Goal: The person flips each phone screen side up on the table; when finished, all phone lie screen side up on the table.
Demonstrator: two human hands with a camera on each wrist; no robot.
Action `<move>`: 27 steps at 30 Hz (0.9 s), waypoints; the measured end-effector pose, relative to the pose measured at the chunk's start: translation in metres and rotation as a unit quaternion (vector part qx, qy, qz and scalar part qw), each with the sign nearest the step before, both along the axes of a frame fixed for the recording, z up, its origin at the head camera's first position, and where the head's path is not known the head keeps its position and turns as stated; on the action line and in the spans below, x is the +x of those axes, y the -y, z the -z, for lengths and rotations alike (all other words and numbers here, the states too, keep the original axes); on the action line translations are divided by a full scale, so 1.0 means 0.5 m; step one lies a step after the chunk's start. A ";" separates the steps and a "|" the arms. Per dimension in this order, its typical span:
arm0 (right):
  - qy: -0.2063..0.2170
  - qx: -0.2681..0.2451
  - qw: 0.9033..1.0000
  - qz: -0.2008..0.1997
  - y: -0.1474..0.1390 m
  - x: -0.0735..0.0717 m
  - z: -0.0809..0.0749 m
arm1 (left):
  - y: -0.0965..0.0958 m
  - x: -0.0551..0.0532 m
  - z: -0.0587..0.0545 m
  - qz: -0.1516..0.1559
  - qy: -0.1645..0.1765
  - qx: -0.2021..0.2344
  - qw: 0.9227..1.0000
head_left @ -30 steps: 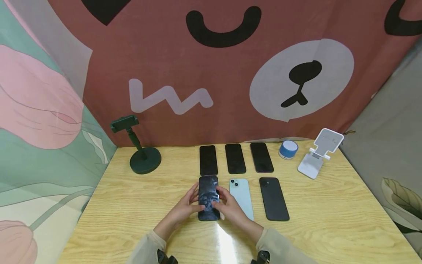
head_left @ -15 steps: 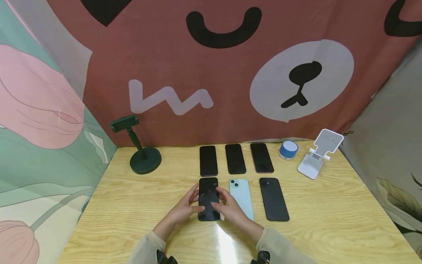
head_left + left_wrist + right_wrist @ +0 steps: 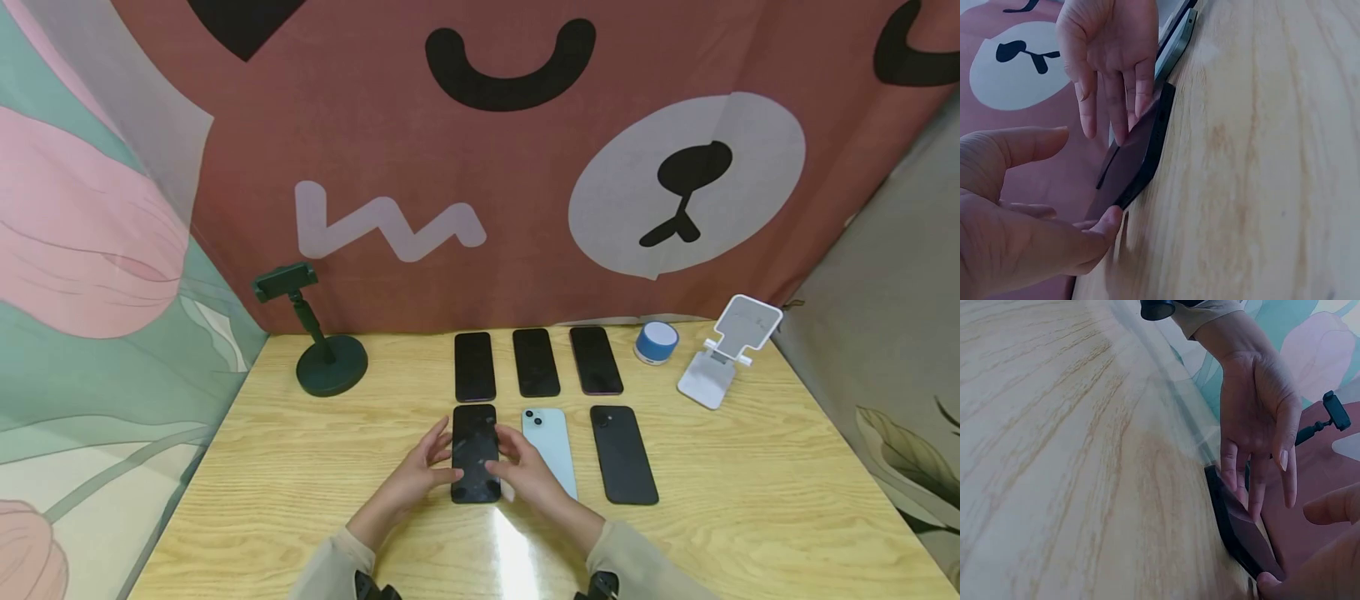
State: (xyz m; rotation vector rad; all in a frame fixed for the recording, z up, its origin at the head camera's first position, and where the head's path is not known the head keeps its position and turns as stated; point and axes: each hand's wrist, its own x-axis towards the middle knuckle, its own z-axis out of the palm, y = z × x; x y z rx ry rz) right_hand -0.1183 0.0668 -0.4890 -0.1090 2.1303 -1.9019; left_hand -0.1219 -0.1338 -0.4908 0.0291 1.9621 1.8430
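Observation:
A black phone (image 3: 474, 446) lies screen up on the wooden table between my two hands. On its left side is my left hand (image 3: 411, 478), fingers loosely spread along the edge. My right hand (image 3: 531, 475) flanks the other side, its thumb above the screen. In the left wrist view, a left fingertip meets the edge of the phone (image 3: 1147, 147) while the thumb is raised. Seen from the right wrist, one right fingertip is at the edge of the phone (image 3: 1238, 528). A light blue phone (image 3: 552, 446), back up, is partly covered by my right hand.
Right of the blue phone lies a black phone (image 3: 624, 454), back up. Behind them are three dark phones in a row, the nearest one (image 3: 475, 367) on the left. A green phone stand (image 3: 332, 365), a blue-and-white cylinder (image 3: 656, 342) and a white folding stand (image 3: 707, 377) surround them.
The phone's far end has come down flat and its screen reflection has darkened. Both hands have since eased slightly outward, with the thumbs drawing back from the screen.

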 end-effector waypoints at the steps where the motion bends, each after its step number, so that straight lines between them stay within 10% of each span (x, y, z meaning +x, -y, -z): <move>1: 0.003 -0.004 1.000 0.000 -0.002 0.001 -0.001 | -0.001 0.001 -0.003 -0.003 -0.003 -0.005 1.000; 12: -0.003 -0.013 0.999 0.031 -0.032 0.003 -0.028 | -0.041 0.006 -0.025 -0.027 -0.063 -0.021 0.997; 27: 0.008 0.022 0.997 0.080 -0.104 -0.015 -0.044 | -0.127 -0.004 -0.026 -0.002 -0.044 0.029 0.999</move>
